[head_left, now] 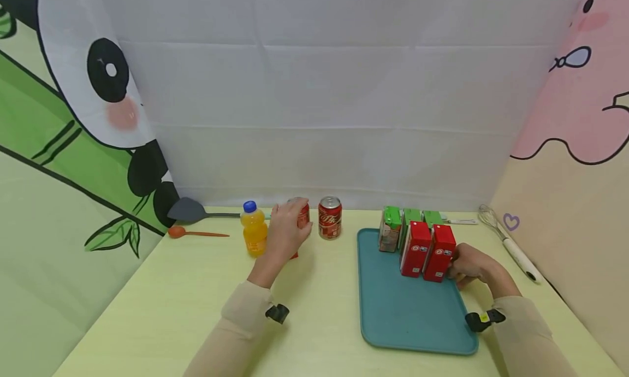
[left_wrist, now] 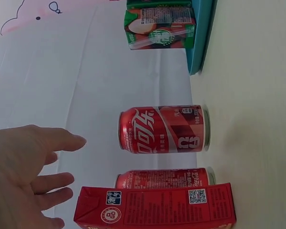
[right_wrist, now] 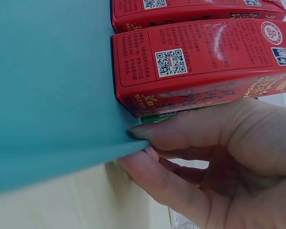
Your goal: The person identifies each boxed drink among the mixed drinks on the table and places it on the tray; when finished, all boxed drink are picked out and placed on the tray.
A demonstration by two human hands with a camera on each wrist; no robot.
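Observation:
My left hand reaches over a red drink carton, fingers spread and relaxed near its top, with a gap showing in the left wrist view. Behind that carton stands one red cola can, partly hidden; a second cola can is to its right. My right hand pinches the right rim of a blue-green tray between thumb and fingers. On the tray, two red cartons stand upright beside that hand, in front of several green-topped juice cartons.
An orange juice bottle with a blue cap stands left of my left hand. Farther left lie a dark spatula and an orange spoon. A whisk lies along the right edge. A white curtain hangs behind the table.

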